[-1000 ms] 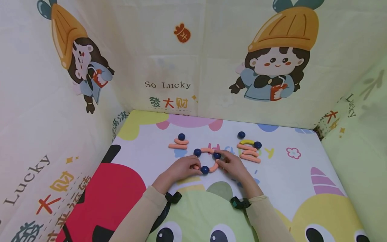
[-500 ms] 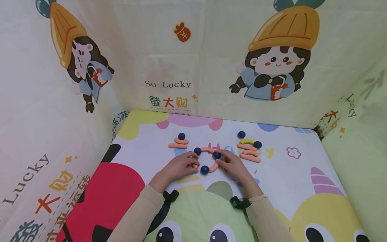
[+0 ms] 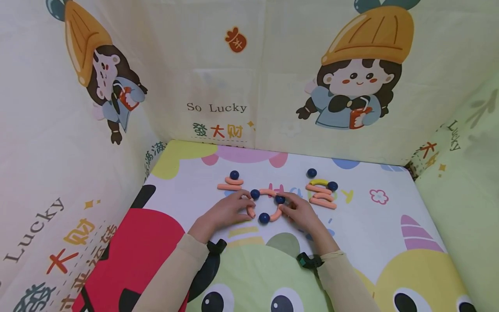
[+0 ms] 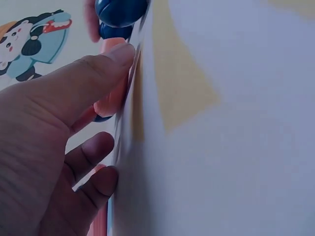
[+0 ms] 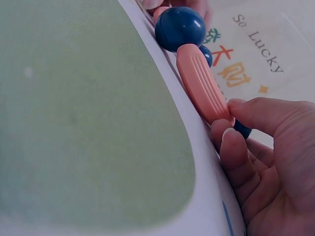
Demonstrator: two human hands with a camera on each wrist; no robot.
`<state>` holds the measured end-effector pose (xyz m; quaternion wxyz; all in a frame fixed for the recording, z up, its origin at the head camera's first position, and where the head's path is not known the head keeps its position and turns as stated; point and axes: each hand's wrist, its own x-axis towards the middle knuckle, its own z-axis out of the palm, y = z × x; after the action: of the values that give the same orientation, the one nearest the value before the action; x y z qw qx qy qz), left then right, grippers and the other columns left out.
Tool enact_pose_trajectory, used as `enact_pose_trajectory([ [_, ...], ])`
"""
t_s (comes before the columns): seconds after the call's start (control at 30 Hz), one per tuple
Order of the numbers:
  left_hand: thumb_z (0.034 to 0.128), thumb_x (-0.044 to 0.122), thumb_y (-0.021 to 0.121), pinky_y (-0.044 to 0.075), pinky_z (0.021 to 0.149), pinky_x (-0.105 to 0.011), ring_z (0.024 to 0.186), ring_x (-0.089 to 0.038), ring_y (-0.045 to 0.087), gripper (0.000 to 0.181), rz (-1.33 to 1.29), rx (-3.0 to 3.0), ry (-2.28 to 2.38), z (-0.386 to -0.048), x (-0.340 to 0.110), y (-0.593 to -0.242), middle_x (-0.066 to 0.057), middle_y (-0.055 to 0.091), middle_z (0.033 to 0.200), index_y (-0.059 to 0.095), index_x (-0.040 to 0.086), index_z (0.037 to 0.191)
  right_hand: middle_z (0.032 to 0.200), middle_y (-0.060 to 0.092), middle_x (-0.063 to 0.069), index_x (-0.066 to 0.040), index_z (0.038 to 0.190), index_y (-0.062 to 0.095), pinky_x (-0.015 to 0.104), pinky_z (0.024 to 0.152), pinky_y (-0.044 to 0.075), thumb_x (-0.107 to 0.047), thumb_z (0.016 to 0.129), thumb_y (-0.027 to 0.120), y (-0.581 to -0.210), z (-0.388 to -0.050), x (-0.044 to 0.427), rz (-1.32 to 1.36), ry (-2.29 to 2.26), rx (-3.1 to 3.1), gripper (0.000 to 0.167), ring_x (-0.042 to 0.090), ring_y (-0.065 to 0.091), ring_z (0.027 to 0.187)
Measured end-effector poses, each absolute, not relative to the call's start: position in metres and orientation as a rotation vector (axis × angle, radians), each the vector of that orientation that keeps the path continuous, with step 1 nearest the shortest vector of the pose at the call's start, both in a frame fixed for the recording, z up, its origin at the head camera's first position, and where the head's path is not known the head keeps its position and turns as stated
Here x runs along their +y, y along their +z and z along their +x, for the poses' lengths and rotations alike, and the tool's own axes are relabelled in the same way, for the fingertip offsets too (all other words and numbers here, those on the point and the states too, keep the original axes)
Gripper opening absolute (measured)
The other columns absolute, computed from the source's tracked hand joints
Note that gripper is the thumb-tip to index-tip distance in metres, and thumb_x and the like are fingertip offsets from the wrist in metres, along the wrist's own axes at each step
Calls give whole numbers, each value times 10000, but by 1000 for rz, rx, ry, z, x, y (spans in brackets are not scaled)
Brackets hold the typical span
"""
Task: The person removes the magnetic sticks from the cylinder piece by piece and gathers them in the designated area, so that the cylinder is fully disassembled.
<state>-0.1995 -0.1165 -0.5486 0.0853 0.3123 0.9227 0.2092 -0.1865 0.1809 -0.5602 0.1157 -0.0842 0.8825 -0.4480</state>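
On the table lies a ring of three navy balls and salmon-pink curved toy rods. My left hand (image 3: 228, 210) pinches the ring's left curved rod (image 4: 112, 101) between thumb and finger. That rod's upper end lies by the upper-left ball (image 3: 255, 194); its lower end is apart from the bottom ball (image 3: 264, 218). My right hand (image 3: 302, 212) pinches the right curved rod (image 5: 202, 83) near its upper end, fingers also at the upper-right ball (image 3: 280, 199). A top curved rod (image 3: 267, 192) links the two upper balls. The left fingers partly hide the left rod in the head view.
Behind on the left are two pink rods (image 3: 229, 187) with a navy ball (image 3: 234, 174). To the right lie several pink rods (image 3: 322, 203), a yellow curved rod (image 3: 319, 182) and two navy balls (image 3: 311, 173). Printed cloth walls (image 3: 280, 143) enclose the patterned table.
My left hand has shifted left and slightly away from me, and its fingers have left the bottom ball. More of the left rod shows. The right hand stays in place.
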Motion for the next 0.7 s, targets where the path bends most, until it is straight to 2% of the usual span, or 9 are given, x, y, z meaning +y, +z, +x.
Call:
enact_pose_trajectory([
  [0.47, 879, 555, 664, 465, 1049, -354, 1181, -101, 529, 565, 907, 2689, 593, -210, -119, -545, 76, 491, 1365, 544, 358, 1395, 747, 589, 53, -432, 1380, 526, 356, 613, 489, -417, 969, 614, -559, -185, 181, -264, -1349, 2567, 420, 235, 568, 610],
  [0.7, 887, 484, 697, 435, 1092, -354, 1263, -119, 510, 518, 889, 2667, 608, -213, -118, -542, 68, 524, 1388, 601, 255, 1341, 755, 591, 57, -435, 1367, 534, 352, 605, 498, -391, 970, 623, -560, -186, 182, -265, -1361, 2559, 409, 246, 572, 622],
])
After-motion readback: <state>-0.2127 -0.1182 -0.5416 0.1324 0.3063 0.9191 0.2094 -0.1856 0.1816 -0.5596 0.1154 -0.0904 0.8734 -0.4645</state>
